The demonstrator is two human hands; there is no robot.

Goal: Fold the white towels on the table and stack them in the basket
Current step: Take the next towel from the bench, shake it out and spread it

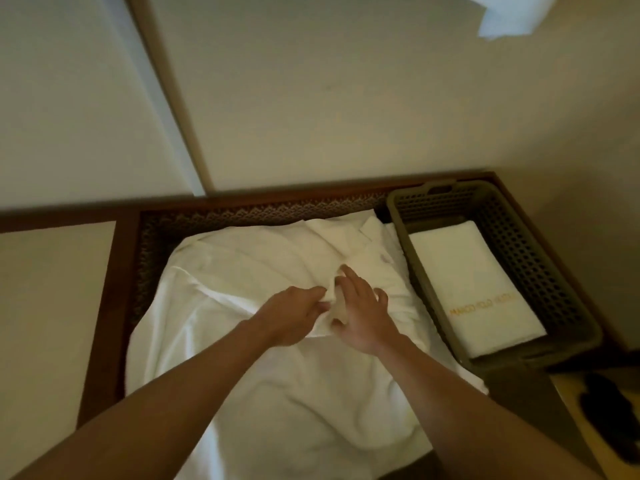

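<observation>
Head view: both forearms reach to 12 o'clock over the loose white towels heaped on the table. Left hand pinches a bunched fold. Right hand rests spread on the cloth, fingers relaxed. At 2 o'clock, the basket holds one folded towel.

Basket right of towel heap, folded towel inside.
</observation>
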